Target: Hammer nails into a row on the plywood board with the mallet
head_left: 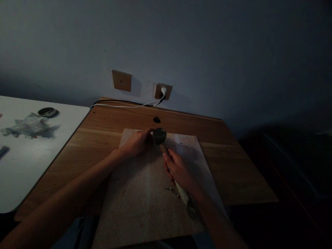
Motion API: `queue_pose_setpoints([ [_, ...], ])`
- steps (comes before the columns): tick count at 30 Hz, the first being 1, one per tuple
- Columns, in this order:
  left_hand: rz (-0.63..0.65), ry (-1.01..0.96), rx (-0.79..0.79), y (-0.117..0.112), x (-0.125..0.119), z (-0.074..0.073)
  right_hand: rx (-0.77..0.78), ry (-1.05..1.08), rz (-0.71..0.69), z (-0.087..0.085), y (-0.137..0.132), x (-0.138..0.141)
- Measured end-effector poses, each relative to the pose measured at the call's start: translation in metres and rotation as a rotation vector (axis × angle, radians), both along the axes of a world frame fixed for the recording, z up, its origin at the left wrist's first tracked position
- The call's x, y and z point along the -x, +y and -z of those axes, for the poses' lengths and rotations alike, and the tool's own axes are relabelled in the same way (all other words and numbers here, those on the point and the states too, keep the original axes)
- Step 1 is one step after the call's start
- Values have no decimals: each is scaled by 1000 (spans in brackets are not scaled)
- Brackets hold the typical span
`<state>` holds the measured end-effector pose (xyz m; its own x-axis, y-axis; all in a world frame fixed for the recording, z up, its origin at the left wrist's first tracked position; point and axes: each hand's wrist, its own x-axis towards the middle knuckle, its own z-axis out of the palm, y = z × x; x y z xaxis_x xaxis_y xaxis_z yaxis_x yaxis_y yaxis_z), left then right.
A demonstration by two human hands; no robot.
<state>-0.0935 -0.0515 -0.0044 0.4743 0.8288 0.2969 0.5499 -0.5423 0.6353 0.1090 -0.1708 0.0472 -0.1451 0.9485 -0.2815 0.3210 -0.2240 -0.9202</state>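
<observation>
A hammer (159, 135) with a round dark head and a pale handle is held over a flat wooden board (147, 204). My right hand (178, 169) is wrapped round its handle. Right beside the hammer head, my left hand (138, 141) has its fingers curled in a pinch at the far part of the board. The hammer head partly covers those fingertips, so what they hold cannot be made out. Two small metal pieces like nails (169, 189) lie on the board left of the handle. The lower end of the handle lies near my right forearm.
The board rests on a brown wooden table (88, 145) with a cable hole (156, 119). Behind it, a white plug and cables (140, 105) run from a wall socket (158, 90). A white table (23, 162) at left holds crumpled plastic (32, 124) and a round dark dish (47, 112).
</observation>
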Motion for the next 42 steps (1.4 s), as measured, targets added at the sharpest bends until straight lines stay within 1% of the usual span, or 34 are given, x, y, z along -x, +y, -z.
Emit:
queue_pose_setpoints([
  [2, -4, 20, -51, -3, 0, -5, -1, 19, 9, -4, -4, -5],
  [4, 8, 61, -164, -12, -3, -16, -10, 50, 48, -7, -9, -13],
  [5, 47, 89, -235, -20, -6, -23, -18, 62, 74, -8, -12, -18],
  [6, 124, 123, -300, -31, -10, -30, -25, 66, 104, -9, -14, -23],
  [8, 392, 221, -402, -60, -22, -42, -43, 53, 167, -10, -19, -34],
  [9, 492, 286, -445, -76, -29, -46, -51, 44, 193, -11, -20, -39],
  [10, 523, 348, -499, -93, -36, -47, -56, 37, 218, -11, -22, -43],
  [11, 518, 404, -569, -110, -43, -47, -56, 35, 236, -11, -23, -46],
  [13, 499, 441, -637, -137, -55, -42, -48, 39, 257, -10, -25, -51],
  [15, 510, 441, -671, -151, -62, -38, -40, 37, 267, -10, -27, -53],
  [16, 518, 441, -676, -152, -62, -37, -37, 32, 266, -10, -28, -53],
  [18, 522, 444, -671, -142, -57, -39, -32, 21, 261, -10, -30, -53],
  [19, 514, 440, -659, -131, -51, -40, -26, 16, 256, -10, -31, -52],
  [21, 468, 402, -607, -99, -34, -43, -19, 21, 242, -9, -32, -51],
  [22, 405, 366, -554, -82, -23, -42, -20, 31, 233, -8, -32, -50],
  [24, 218, 238, -422, -48, -3, -37, -22, 55, 222, -5, -32, -47],
  [25, 114, 181, -356, -35, 6, -33, -17, 67, 220, -4, -31, -46],
  [27, 49, 146, -271, -18, 19, -23, 10, 86, 212, -2, -30, -42],
  [29, 42, 145, -233, -14, 23, -14, 31, 104, 196, 0, -29, -37],
  [32, 19, 136, -227, -18, 19, -8, 46, 122, 176, 1, -28, -30],
  [37, -46, 130, -219, -18, 17, -7, 28, 124, 118, 3, -26, -23],
  [42, -57, 120, -174, -16, 18, -8, 23, 121, 76, 3, -22, -16],
])
